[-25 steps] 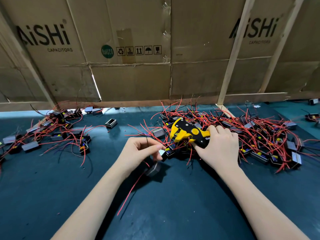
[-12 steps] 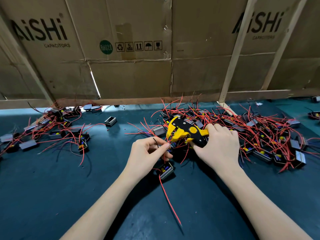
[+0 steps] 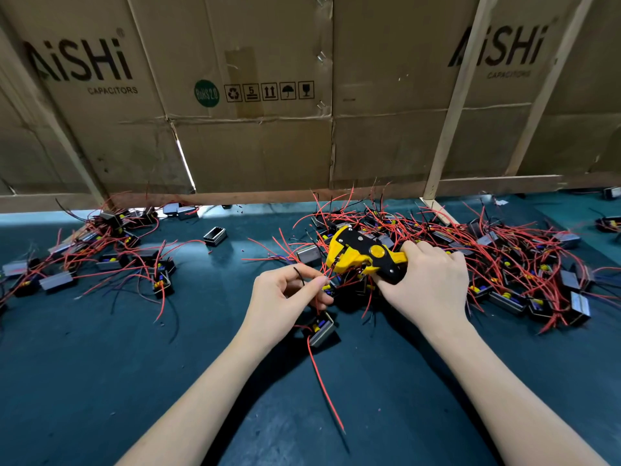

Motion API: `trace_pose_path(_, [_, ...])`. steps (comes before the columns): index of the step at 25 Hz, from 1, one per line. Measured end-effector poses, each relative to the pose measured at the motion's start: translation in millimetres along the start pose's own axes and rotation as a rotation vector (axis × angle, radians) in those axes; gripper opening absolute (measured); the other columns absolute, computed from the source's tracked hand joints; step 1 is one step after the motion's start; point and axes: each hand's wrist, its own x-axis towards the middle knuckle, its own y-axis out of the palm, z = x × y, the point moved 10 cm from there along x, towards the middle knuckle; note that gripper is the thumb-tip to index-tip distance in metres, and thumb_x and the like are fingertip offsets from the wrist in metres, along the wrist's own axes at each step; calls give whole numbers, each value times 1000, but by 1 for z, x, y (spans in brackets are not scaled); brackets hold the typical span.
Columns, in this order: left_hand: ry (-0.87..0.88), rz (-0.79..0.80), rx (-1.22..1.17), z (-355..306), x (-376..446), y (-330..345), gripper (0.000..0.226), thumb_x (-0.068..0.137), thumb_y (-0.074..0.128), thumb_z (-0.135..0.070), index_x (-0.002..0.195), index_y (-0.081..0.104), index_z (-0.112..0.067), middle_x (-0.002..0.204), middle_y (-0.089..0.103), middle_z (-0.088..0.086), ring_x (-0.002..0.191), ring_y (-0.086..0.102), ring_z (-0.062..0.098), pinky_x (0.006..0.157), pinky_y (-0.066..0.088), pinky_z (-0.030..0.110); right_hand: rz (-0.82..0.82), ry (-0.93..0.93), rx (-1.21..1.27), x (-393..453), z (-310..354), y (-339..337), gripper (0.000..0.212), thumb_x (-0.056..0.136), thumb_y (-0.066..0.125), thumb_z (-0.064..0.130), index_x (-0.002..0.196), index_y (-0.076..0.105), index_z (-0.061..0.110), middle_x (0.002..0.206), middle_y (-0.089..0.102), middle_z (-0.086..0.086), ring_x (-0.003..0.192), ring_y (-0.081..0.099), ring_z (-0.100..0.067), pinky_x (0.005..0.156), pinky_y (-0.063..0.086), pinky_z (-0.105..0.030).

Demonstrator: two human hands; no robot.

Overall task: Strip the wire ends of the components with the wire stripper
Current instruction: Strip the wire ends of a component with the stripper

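- Overhead, a cardboard wall (image 3: 255, 146) printed AiSHi backs the dark green surface (image 3: 100, 381).
- Right of centre sprawls a big pile of components (image 3: 504, 264) with red wires; a smaller pile (image 3: 111, 257) lies far left.
- The right hand (image 3: 428, 282) has its grip wrapped round the yellow-black wire stripper (image 3: 361, 255), nose pointing left.
- The left hand (image 3: 285, 299) pinches a thin wire (image 3: 324, 275) at the stripper's nose.
- One component (image 3: 321, 327) hangs just below that hand.

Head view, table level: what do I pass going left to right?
Left pile of components → lone metal case → left hand → wire stripper → right hand → right pile of components.
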Motion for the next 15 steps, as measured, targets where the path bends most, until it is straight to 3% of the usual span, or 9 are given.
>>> trace_pose_path(8, [8, 14, -25, -1, -1, 2, 8, 91, 66, -10, 85, 70, -6, 72, 75, 10, 61, 69, 21, 68, 55, 26, 56, 74, -34, 1, -7, 6, 52, 66, 70, 70, 67, 64, 18, 62, 63, -2, 65, 64, -30, 56, 29, -28])
trace_pose_path(12, [84, -56, 182, -8, 0, -8, 10, 86, 73, -16, 77, 73, -18, 69, 69, 2, 60, 57, 18, 64, 46, 29, -40, 35, -20, 0, -6, 6, 58, 68, 73, 63, 93, 64, 11, 86, 64, -8, 84, 61, -33, 76, 39, -40])
trace_pose_path(15, [20, -125, 248, 0, 7, -24, 18, 89, 69, -19, 71, 68, -22, 56, 53, 7, 54, 41, 11, 57, 34, 27, -43, 121, 36, 0, -20, 11, 58, 70, 72, 63, 98, 63, 13, 89, 64, -8, 89, 59, -34, 79, 37, -41])
